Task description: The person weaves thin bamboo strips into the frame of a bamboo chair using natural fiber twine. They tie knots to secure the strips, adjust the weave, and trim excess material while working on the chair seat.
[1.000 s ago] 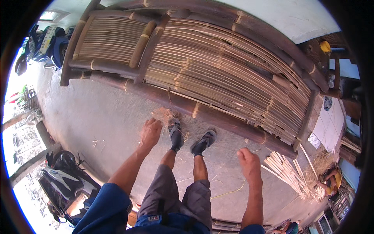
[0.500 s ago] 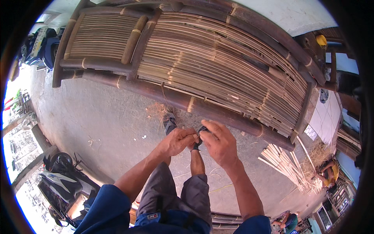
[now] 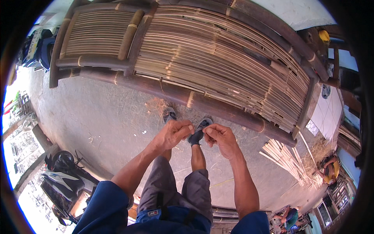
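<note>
The person stands on a concrete floor (image 3: 105, 117) with both hands raised close together in front of the body, above their two dark shoes (image 3: 187, 123). The left hand (image 3: 171, 134) has its fingers (image 3: 186, 128) curled together and pinched at the tips; the right hand (image 3: 220, 136) is likewise bunched, its fingertips pinched toward the left hand's. Between the two hands something thin, like a strip or fibre, seems to be held, but it is too small to tell what it is. The two hands are just beside each other, almost touching.

Ahead of the feet lies one large bamboo frame (image 3: 218, 58), made of many thin slats laid side by side across thick dark poles. A small tuft of dry fibres (image 3: 157, 105) lies on the floor against its near pole. To the right, one loose heap of pale split bamboo strips (image 3: 284, 156) rests on the floor. One motorbike (image 3: 62, 179) stands at the lower left. Two other people (image 3: 331, 169) are at the far right edge.
</note>
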Available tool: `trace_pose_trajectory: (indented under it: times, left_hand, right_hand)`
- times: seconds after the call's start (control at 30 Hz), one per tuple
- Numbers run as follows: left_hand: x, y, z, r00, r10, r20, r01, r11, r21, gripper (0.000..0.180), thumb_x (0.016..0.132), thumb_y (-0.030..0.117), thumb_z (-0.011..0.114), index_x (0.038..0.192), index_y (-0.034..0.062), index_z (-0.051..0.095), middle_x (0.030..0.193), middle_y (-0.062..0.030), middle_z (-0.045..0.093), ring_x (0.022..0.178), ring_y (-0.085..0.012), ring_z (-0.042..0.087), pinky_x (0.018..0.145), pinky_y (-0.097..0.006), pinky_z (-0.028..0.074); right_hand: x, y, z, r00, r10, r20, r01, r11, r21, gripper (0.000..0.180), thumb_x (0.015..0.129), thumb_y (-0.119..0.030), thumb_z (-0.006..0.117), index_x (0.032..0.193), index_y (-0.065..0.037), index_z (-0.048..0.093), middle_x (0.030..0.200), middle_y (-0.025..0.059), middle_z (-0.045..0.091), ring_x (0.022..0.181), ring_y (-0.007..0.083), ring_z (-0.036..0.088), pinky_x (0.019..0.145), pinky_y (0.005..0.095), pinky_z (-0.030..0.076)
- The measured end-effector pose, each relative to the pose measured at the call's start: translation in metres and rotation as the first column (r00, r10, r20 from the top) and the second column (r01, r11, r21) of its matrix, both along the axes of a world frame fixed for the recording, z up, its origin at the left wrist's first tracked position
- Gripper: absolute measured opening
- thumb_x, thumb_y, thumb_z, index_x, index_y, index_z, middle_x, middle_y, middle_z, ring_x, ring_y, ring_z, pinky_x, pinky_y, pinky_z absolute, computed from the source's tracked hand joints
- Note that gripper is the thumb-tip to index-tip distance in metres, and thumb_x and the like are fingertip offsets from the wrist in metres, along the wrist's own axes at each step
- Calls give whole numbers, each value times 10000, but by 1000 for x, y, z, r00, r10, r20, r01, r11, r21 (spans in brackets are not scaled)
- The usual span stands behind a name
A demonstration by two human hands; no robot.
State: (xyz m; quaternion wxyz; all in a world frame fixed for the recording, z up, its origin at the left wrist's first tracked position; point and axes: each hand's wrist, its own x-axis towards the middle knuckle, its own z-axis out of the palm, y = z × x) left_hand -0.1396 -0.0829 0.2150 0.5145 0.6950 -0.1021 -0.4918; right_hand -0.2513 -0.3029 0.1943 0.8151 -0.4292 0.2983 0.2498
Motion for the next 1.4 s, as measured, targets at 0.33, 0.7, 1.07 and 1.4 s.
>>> trace_pose_trajectory:
  times: [0.33, 0.7, 1.07, 1.4]
  left_hand:
    - [0, 4, -13, 987, -23, 160, 15, 999, 49, 242, 966, 217, 630, 1001, -14, 692, 779, -145, 678, 696, -283, 665, 645, -376, 513]
    - [-17, -31, -23, 813, -67, 579, 70, 997, 17, 301, 965, 211, 682, 1190, 12, 666, 1152, -193, 699, 1098, -360, 674, 910, -456, 523]
    - [-21, -61, -29, 967, 163, 198, -195, 969, 153, 218, 971, 187, 660, 1043, -16, 693, 813, -176, 696, 740, -176, 661, 683, -348, 520]
    - [-32, -69, -43, 946, 236, 222, -274, 949, 158, 195, 950, 170, 702, 1013, -15, 709, 705, -15, 601, 686, -77, 514, 616, -296, 438]
  right_hand:
    - [-2, 2, -1, 998, 3, -60, -2, 1000, 17, 226, 1008, -252, 698, 1006, -26, 703, 746, -7, 602, 622, 81, 522, 561, 243, 420]
    - [11, 4, -9, 960, 277, 23, -229, 834, -502, 208, 1047, -220, 621, 1040, -23, 685, 808, -15, 605, 722, 57, 484, 645, 250, 422]
    - [18, -19, -21, 963, 267, 45, -202, 820, -536, 247, 1018, -235, 666, 1076, 3, 704, 889, 19, 664, 804, 89, 553, 720, 282, 477]
    - [12, -31, -33, 962, 240, 131, -108, 773, -625, 234, 1001, -222, 680, 1040, 7, 703, 887, 46, 676, 805, 93, 565, 723, 294, 487]
